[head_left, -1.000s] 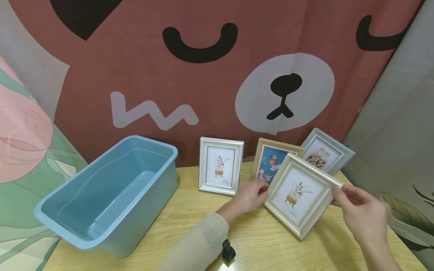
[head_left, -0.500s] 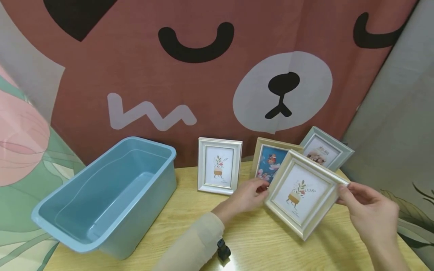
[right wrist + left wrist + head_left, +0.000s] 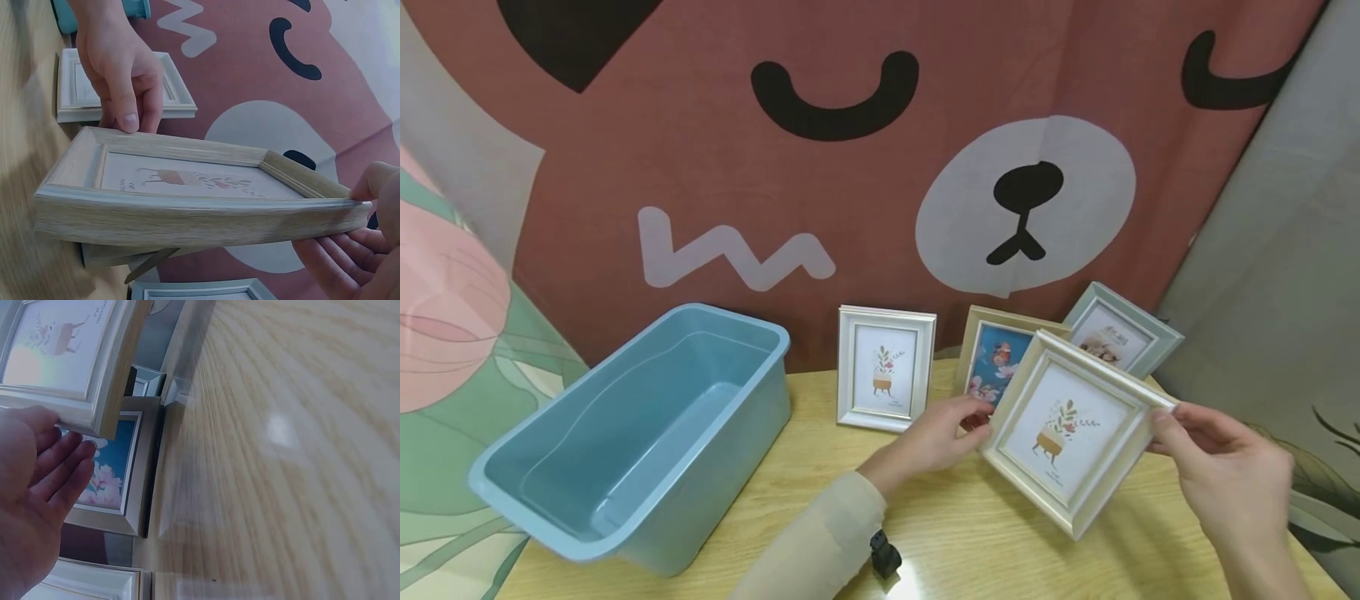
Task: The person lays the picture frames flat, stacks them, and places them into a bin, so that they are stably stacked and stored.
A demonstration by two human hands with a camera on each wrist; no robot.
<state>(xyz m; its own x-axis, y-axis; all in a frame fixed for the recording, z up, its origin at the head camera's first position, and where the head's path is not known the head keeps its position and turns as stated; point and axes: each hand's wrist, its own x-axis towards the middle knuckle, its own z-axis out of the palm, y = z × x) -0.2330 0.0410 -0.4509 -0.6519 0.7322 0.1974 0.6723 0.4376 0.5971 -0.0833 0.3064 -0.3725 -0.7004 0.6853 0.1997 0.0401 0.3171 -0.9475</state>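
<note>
A champagne-silver picture frame with a plant-pot print is held tilted above the table's right side. My right hand grips its upper right corner, thumb in front and fingers behind. On the opposite edge, my left hand pinches the frame between thumb and fingers. The right wrist view shows the left hand's thumb at that edge. Behind the held frame stand a gold frame with a blue flower picture, partly covered, and a grey-green frame. A white-silver frame with a plant-pot print stands left of them.
A blue plastic tub sits on the left of the wooden table. A reddish cartoon curtain hangs right behind the frames. The table's right edge lies below the right forearm.
The right hand has shifted slightly to the right, and the held frame has turned a little with it. The left hand keeps its place at the frame's left edge.
</note>
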